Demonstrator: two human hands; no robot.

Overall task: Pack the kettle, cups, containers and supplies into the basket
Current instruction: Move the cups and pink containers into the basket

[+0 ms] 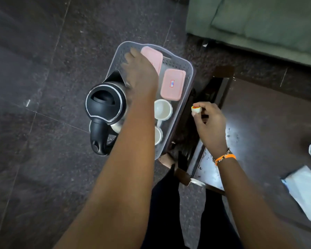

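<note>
Right hand (pixel 207 121) pinches a small white bottle (pixel 195 109) just beside the basket (pixel 188 69); left hand (pixel 142 71) reaches inside, grip indeterminate, kettle (pixel 104 112) beside it.

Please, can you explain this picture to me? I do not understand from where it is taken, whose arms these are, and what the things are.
There is no machine here. One camera sits on a person's head and looks down, so the two arms are that person's own.

The left hand reaches into a grey perforated plastic basket. Whether it grips anything cannot be seen. In the basket stand a black and steel electric kettle, two pink-lidded containers and two white cups.

The right hand, with an orange wristband, holds a small white object with a red and yellow top between its fingertips, just beside the basket. What it is exactly is too small to tell.

At the right is a dark table with a white packet on it. Beyond it is a green sofa.
</note>
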